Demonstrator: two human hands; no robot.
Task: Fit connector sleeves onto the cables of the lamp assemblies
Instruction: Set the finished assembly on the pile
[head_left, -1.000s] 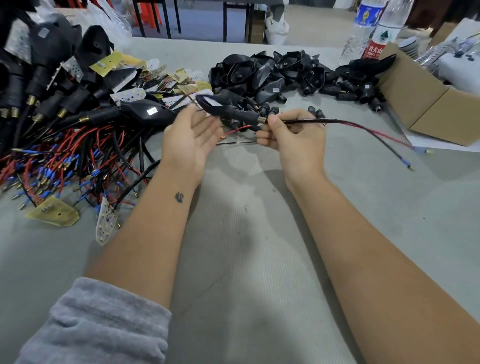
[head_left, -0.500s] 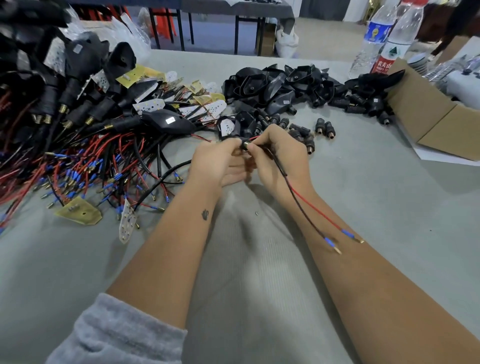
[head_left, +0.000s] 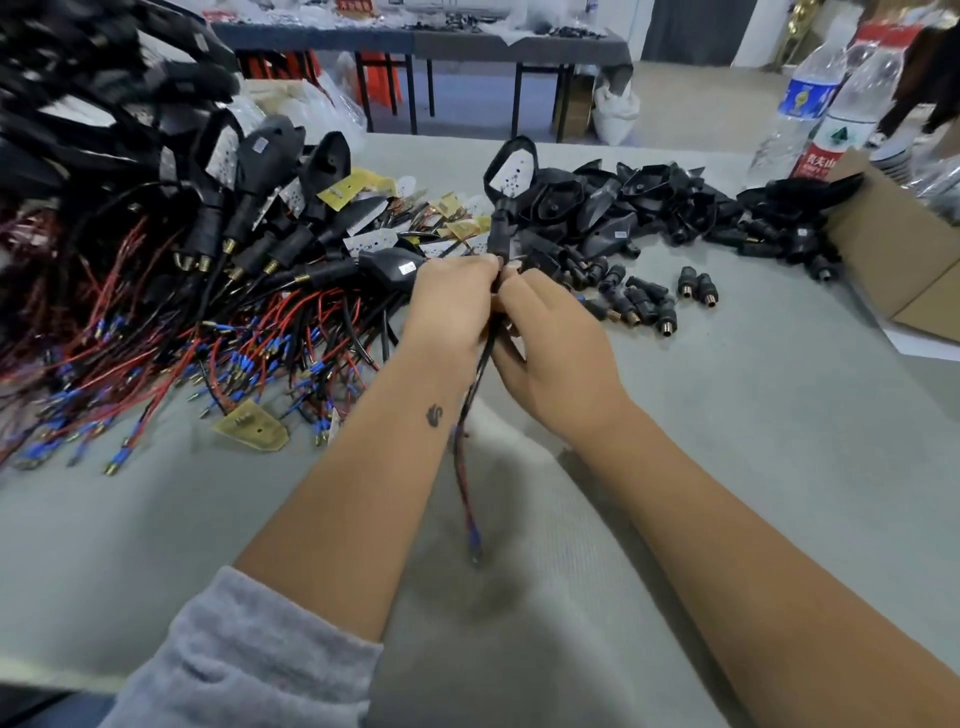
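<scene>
A black lamp assembly (head_left: 511, 171) stands upright above my hands, its white LED board facing me. My left hand (head_left: 449, 306) and my right hand (head_left: 556, 343) meet at the base of its stem, fingers curled round the stem and its black cable (head_left: 480, 369). The cable hangs down between my wrists, splits into red and black wires and ends in blue-tipped terminals (head_left: 474, 543) over the table. Whether a sleeve sits under my fingers is hidden. Loose black connector sleeves (head_left: 644, 304) with brass ends lie just right of my hands.
A heap of lamp assemblies with red and black wires (head_left: 171, 291) fills the left of the grey table (head_left: 779, 441). Empty black lamp housings (head_left: 623, 202) lie at the back. A cardboard box (head_left: 904, 254) and two water bottles (head_left: 826, 114) stand at the right.
The lamp has swung upright above my hands. Its cable has moved from lying across my right forearm to hanging straight down between my wrists. Both hands keep their hold at the stem.
</scene>
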